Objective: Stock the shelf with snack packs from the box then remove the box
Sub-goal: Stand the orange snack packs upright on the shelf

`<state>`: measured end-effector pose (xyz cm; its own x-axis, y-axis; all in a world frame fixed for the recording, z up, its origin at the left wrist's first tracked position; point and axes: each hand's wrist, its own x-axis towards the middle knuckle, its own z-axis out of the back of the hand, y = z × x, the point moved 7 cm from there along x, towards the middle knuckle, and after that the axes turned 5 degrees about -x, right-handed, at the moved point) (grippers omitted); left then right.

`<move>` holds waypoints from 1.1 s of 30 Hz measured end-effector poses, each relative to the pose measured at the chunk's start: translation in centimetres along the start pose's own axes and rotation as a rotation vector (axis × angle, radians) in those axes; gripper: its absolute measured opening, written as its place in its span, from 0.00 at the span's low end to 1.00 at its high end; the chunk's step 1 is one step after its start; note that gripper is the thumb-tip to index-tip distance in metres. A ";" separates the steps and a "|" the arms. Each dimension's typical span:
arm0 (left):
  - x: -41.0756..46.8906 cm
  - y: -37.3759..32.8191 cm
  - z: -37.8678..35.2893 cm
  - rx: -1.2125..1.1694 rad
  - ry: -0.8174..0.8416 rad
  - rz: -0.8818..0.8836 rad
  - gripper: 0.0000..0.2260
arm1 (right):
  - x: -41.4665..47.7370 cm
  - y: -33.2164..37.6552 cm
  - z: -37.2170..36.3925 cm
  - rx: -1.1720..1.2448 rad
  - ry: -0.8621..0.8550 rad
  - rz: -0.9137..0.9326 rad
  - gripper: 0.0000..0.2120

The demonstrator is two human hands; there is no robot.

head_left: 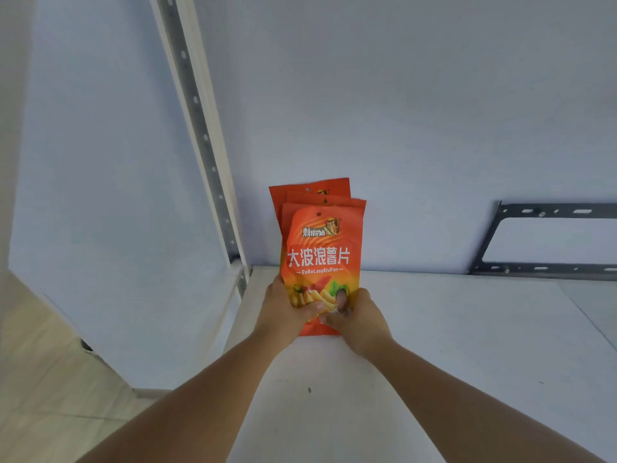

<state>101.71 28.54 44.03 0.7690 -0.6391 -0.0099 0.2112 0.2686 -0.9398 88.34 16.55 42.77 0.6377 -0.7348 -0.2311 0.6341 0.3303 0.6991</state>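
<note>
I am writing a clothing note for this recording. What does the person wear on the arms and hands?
No sleeves show; the left forearm and right forearm are bare to the frame edge. The left hand and right hand have no gloves; no watch, bracelet or ring is visible.

The front pack [322,262] is an orange-red pouch with large white Chinese characters, the line "DaBoLangShuPian", a picture of fries and vegetables, and a punched hang hole at the top. It stands upright at the far left of the white shelf [434,329]. The left hand [283,309] and right hand [357,315] grip its bottom corners. The packs behind [310,192], same colour, stand against the far wall, their tops showing in steps.
</note>
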 end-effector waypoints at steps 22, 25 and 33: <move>1.6 1.0 1.2 0.059 -0.103 -0.022 0.46 | 1.4 1.0 0.1 -0.036 -0.016 0.004 0.28; 1.3 0.4 1.4 0.114 -0.092 -0.011 0.46 | 0.9 0.7 0.0 -0.064 -0.010 0.013 0.24; 1.1 0.3 2.0 0.196 -0.086 0.032 0.47 | -0.6 0.0 -0.1 -0.216 -0.077 -0.030 0.24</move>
<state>103.83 29.31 44.40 0.8242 -0.5663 -0.0017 0.2924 0.4283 -0.8550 88.01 17.05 42.90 0.5869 -0.7867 -0.1912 0.7365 0.4207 0.5297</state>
